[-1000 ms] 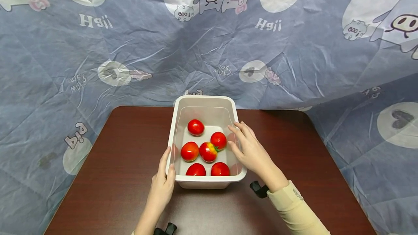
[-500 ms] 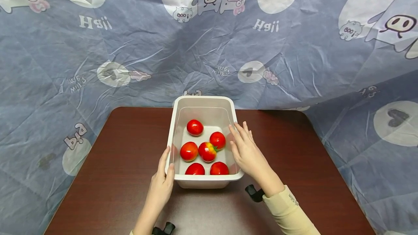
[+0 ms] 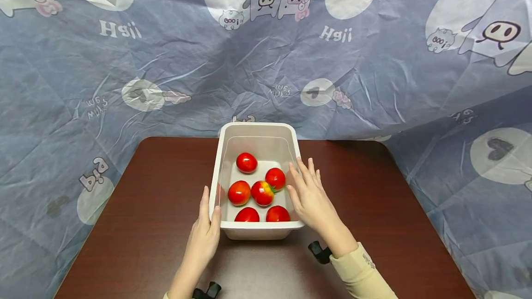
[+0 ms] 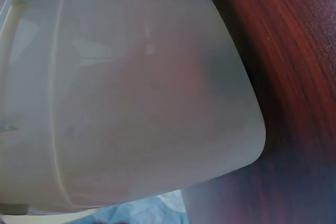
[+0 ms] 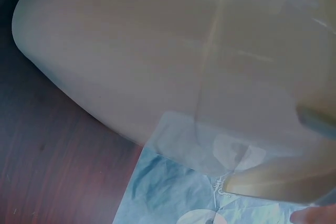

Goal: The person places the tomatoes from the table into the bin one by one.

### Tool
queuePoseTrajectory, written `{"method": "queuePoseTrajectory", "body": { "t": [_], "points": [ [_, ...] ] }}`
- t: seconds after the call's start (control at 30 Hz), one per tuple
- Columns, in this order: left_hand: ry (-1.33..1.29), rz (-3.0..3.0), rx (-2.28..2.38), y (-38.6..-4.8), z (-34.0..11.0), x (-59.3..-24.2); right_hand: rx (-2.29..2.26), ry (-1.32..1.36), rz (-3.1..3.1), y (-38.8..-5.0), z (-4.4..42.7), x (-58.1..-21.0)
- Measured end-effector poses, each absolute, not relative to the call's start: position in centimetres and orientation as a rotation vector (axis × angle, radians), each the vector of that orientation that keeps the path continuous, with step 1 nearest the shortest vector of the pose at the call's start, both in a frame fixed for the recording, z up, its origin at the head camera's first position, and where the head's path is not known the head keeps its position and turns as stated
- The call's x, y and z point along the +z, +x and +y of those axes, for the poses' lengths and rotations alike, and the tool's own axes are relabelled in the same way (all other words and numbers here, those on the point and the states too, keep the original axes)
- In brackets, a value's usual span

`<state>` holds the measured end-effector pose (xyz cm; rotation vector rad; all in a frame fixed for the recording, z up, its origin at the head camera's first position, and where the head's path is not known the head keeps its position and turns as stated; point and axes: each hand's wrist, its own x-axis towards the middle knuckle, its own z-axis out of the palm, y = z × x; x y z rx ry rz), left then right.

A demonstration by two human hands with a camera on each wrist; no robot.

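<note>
A white plastic bin (image 3: 266, 233) stands on the table, holding several red tomatoes, among them one in the far part (image 3: 247, 163) and a yellow-patched tomato (image 3: 262, 193) near the middle. My left hand (image 3: 202, 239) lies along the bin's near left side, its thumb at the rim and its fingers extended outside. Over the right rim, my right hand (image 3: 314, 203) rests with straight, spread fingers. Each wrist view is mostly filled by the bin's outer wall (image 4: 147, 87). At the lower right corner of the right wrist view, a fingertip (image 5: 313, 215) shows.
The dark brown wooden table (image 3: 166, 183) extends around the bin. Behind and beside it hangs a blue-grey cloth (image 3: 199, 82) printed with cartoon figures. A black wrist strap piece (image 3: 320, 252) sits by the right wrist.
My right hand has shifted slightly left and toward me along the bin's right rim, and its fingers have fanned out. The left hand stays at the left side. The tomatoes keep their places.
</note>
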<state>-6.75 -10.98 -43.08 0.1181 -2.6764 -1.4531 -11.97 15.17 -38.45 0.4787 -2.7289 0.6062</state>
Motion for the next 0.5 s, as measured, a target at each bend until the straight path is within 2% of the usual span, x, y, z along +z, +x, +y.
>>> {"method": "queuePoseTrajectory", "body": {
  "t": [0.5],
  "points": [
    [0.073, -2.623, -1.349, -8.0, -11.5, -40.3, 0.557, 0.455, -2.698, -11.9, 14.7, -38.5]
  ]
}}
